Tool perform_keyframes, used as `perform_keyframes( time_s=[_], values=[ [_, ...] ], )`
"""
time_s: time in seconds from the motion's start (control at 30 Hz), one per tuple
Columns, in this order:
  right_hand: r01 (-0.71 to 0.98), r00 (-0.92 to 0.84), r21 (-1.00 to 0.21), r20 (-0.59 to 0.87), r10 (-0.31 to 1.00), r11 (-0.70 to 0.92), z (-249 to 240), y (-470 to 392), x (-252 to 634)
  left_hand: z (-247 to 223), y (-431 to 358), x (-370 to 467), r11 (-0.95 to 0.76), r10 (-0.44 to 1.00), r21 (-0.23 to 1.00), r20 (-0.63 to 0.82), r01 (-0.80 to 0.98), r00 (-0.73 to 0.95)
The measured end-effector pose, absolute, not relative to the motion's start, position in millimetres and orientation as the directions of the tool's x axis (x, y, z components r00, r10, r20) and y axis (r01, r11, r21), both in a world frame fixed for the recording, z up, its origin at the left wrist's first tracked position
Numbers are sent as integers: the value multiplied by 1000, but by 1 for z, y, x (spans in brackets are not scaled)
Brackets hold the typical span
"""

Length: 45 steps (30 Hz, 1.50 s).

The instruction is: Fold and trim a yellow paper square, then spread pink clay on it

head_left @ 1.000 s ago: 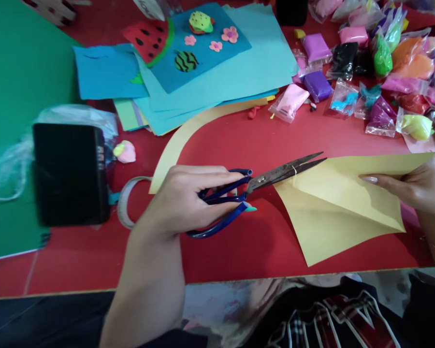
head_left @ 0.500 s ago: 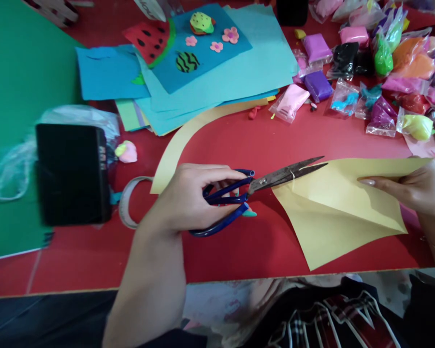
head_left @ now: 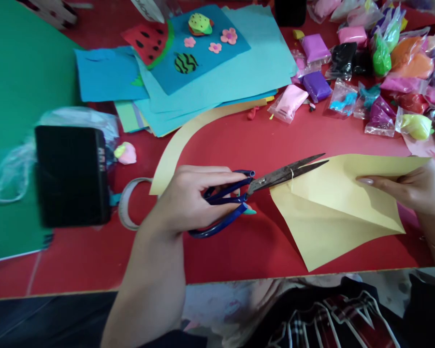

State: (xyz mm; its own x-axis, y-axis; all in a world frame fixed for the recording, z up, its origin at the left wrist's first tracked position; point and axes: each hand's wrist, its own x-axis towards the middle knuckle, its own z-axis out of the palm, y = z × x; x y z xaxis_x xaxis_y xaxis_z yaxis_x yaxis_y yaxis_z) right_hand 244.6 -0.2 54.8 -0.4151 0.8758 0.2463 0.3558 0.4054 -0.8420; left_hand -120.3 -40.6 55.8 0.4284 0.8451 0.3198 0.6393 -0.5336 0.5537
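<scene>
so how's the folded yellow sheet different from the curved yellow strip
The folded yellow sheet is broad, doubled over, pinched by the right hand, with the scissors in the left hand at its edge. The curved yellow strip is narrow, arched, flat and unheld. Both are the same pale yellow.

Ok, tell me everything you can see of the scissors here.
The scissors have dark blue loop handles and long, dull, rusty-looking metal blades, nearly shut, pointing right. The left hand holds the handles, fingers through the loops. The blade tips meet the top left edge of the folded yellow paper, which the right hand steadies over the red table.
</scene>
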Motion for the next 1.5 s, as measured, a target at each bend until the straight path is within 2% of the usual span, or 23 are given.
perform_keyframes(
  time_s=[0.37,0.63,1.0,1.3,1.5],
  values=[
    [383,-410,-811,280,868,442,56,-2,248,60,-39,-115,-534,845,518,315,668,432],
    [372,-435,-822,255,863,431,58,-7,246,63,-39,-112,-477,873,580,226,660,433],
    [364,-407,-816,295,864,450,65,-6,241,63,-41,-115,-503,861,575,268,646,432],
    [408,-381,-789,311,871,460,69,-5,238,57,-42,-116,-488,873,497,292,718,391],
    [435,-398,-793,256,881,427,65,-4,236,57,-40,-113,-502,864,480,308,719,398]
  ],
)
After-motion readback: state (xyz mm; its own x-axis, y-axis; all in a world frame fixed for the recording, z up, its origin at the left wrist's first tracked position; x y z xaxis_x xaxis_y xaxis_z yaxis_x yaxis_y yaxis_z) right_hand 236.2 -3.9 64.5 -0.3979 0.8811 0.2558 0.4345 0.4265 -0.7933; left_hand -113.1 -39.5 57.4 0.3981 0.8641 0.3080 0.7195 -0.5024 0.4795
